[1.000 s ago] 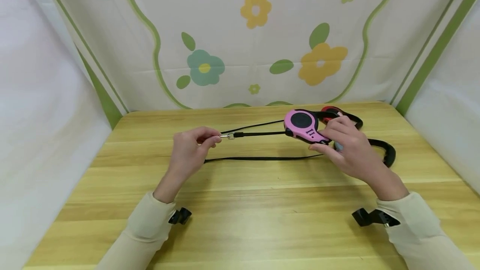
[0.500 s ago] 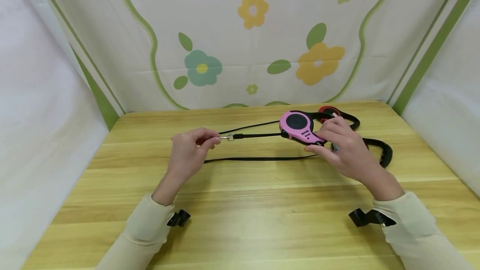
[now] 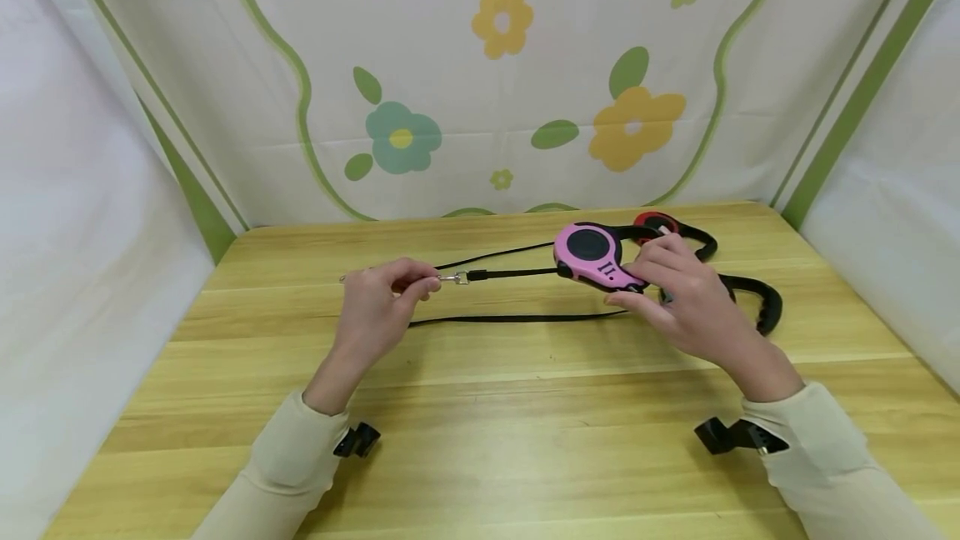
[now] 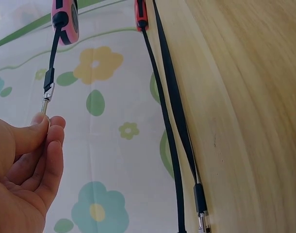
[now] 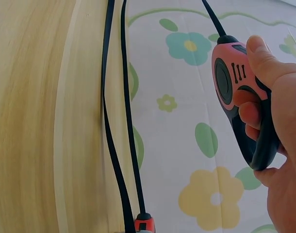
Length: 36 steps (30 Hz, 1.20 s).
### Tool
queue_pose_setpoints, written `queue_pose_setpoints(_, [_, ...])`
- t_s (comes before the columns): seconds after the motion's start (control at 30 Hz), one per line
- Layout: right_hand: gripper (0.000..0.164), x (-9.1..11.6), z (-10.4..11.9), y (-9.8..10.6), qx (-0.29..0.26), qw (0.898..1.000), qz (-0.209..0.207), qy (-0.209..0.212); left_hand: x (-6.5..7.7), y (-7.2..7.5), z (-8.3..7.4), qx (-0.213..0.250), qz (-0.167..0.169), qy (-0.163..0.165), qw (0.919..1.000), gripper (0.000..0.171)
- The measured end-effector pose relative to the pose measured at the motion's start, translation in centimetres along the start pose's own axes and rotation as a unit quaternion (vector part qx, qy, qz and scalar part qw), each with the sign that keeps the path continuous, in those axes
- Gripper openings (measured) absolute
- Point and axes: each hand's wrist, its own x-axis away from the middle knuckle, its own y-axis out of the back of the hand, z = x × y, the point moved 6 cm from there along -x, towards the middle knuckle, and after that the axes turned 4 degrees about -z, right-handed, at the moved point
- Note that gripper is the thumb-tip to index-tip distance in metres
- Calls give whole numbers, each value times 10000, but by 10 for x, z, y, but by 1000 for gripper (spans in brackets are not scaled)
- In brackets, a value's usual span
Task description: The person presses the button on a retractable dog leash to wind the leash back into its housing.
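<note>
My right hand (image 3: 686,298) grips the handle of a pink and black retractable dog leash (image 3: 609,275), held above the table; its fingers go through the handle loop and its thumb lies along the casing in the right wrist view. My left hand (image 3: 371,307) pinches the leash's silver clip (image 4: 47,95) between thumb and fingertips. A short length of black strap (image 3: 517,273) runs straight from clip to casing. Behind my right hand, a red and black leash (image 3: 649,222) lies on the table. Another leash, showing its black handle (image 3: 771,307), is partly hidden by that hand.
Two black straps (image 3: 517,318) stretch leftward across the wooden table (image 3: 510,457) from the lying leashes. One ends in a metal clip (image 4: 203,222) in the left wrist view. A flowered white cloth (image 3: 450,48) stands behind, with white cloth at both sides.
The head view shifts slightly. The pink casing and my right hand come a little to the left, and the strap between casing and clip is slightly shorter. Both holds stay the same.
</note>
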Motion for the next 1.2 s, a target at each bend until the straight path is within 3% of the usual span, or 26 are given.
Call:
queue_pose_setpoints(0.83, [51, -2, 9, -7, -243, 9997, -26, 34, 2, -6, -6, 84, 86, 12, 9999, 7])
queue_pose_setpoints(1.2, [50, -6, 14, -10, -272, 9995, -68, 163, 4, -8, -12, 7, 61, -194, 9998, 6])
